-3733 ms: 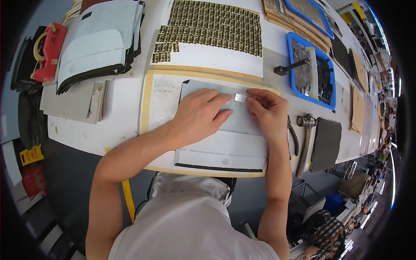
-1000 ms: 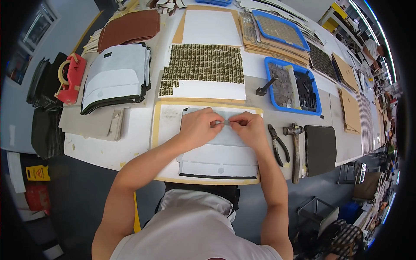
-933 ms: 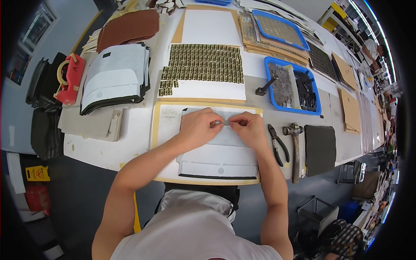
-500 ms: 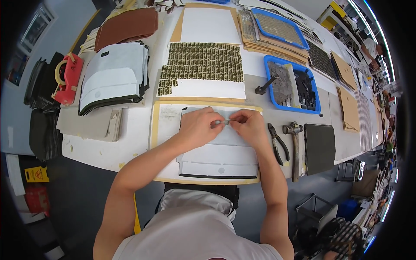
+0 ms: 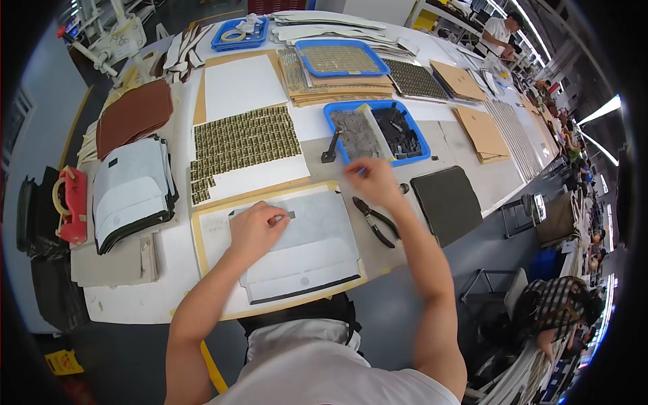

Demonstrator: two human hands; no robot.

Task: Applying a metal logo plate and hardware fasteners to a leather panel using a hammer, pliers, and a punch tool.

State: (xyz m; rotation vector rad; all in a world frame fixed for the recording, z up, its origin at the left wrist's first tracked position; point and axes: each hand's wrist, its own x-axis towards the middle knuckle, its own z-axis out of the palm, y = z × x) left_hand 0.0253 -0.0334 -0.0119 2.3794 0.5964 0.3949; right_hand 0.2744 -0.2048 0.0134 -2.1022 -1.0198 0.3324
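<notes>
While the left hand (image 5: 253, 229) presses flat, fingers spread, on the grey panel (image 5: 300, 246) at centre frame, pinning a small strip (image 5: 287, 215), the right hand (image 5: 368, 181) hovers blurred near the blue tray (image 5: 422, 148); its grip cannot be read. The panel looks thin and floppy, best handled by its edges.

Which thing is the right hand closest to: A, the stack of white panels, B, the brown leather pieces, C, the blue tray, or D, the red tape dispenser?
C: the right hand hangs just below the near edge of the blue tray, while the left hand presses on the grey sheet.
</notes>
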